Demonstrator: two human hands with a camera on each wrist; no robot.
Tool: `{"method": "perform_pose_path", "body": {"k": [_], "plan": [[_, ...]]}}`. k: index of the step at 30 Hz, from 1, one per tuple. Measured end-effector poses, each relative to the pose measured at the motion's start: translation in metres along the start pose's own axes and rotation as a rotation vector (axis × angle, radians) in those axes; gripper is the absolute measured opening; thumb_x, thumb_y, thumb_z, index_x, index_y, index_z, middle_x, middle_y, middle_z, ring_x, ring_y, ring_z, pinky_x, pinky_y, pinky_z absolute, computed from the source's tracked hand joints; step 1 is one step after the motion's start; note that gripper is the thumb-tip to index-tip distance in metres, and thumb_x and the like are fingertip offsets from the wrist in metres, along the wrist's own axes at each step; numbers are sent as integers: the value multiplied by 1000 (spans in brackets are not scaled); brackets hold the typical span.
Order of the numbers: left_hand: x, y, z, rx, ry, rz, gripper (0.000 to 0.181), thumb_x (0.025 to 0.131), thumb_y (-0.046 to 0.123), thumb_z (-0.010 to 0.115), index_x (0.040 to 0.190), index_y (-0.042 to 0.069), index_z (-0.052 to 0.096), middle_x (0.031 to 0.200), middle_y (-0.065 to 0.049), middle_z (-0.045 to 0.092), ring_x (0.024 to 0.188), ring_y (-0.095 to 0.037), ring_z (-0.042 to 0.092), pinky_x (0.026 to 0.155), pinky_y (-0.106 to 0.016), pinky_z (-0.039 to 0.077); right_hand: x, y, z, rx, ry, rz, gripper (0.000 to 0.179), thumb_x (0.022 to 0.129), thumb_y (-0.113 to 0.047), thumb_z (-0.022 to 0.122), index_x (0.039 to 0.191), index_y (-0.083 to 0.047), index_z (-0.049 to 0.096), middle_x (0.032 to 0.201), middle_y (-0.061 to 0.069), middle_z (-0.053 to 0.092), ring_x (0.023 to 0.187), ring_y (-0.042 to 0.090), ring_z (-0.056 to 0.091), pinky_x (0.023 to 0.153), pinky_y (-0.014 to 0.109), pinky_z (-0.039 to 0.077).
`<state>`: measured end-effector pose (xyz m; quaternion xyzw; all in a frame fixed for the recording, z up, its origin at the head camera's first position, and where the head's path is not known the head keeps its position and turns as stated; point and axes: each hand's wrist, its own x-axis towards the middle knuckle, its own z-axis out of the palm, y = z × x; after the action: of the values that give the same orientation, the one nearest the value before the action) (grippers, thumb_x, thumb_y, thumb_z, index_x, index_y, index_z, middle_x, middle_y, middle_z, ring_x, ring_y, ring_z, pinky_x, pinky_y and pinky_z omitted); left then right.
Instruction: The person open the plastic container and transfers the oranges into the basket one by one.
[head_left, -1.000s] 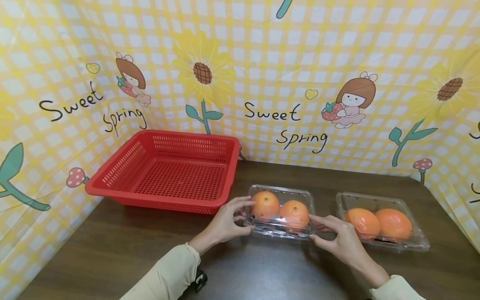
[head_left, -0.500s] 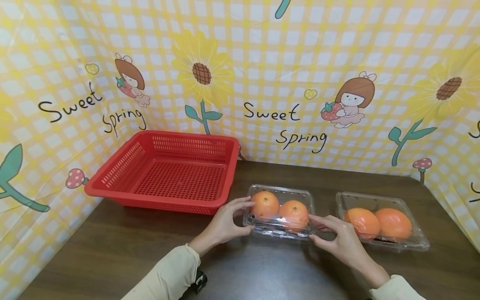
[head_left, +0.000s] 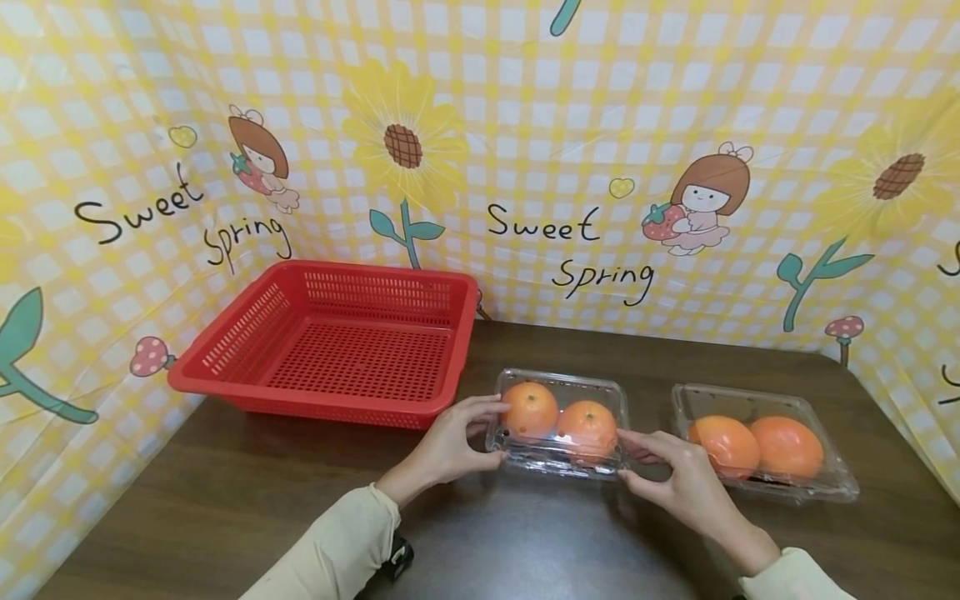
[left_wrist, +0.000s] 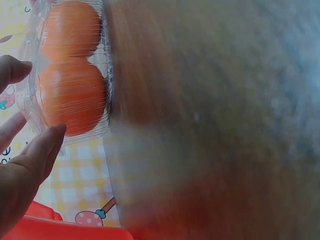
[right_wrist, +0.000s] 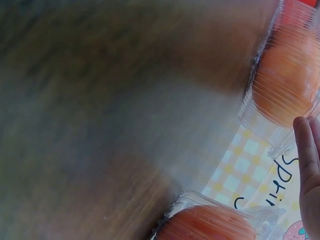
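A clear plastic clamshell box [head_left: 562, 468] with two oranges [head_left: 588, 427] inside sits on the table in front of me, its lid down. My left hand [head_left: 453, 442] holds its left end, index finger at the upper side and thumb by the front corner. At the opposite end, my right hand [head_left: 678, 471] grips the box between thumb and fingers. The left wrist view shows both oranges [left_wrist: 72, 95] through the ribbed plastic, with fingertips [left_wrist: 60, 129] against the wall. In the right wrist view a finger [right_wrist: 304, 132] lies along the box's edge.
A red slotted basket [head_left: 322, 395], with nothing in it, stands at the back left. Right of my right hand is a second clear box [head_left: 840, 483] holding two oranges [head_left: 787, 450]. A yellow checked cloth [head_left: 525, 150] hangs behind the dark wooden table [head_left: 300, 508].
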<state>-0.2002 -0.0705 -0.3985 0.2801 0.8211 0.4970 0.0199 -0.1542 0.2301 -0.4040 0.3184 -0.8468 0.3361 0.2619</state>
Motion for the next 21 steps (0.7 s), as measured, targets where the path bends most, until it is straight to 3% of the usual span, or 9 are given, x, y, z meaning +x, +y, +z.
{"method": "perform_pose_path", "body": {"k": [11,21], "plan": [[1,0,0,1,3,-20,53,66,6,74,116,4,56,126,-13,46,96,-22,56,79,-25,47,1,2,1,19,1,12,46,57,2,76,101,-2,65,82,0,64,65,12,61,60,14,47],[0,-2,3,18,24,-16,50,68,6,73,115,5,58,124,-12,49,91,-17,58,78,-25,47,0,6,2,5,23,-53,46,56,2,76,100,0,65,82,3,65,64,13,61,60,14,47]]}}
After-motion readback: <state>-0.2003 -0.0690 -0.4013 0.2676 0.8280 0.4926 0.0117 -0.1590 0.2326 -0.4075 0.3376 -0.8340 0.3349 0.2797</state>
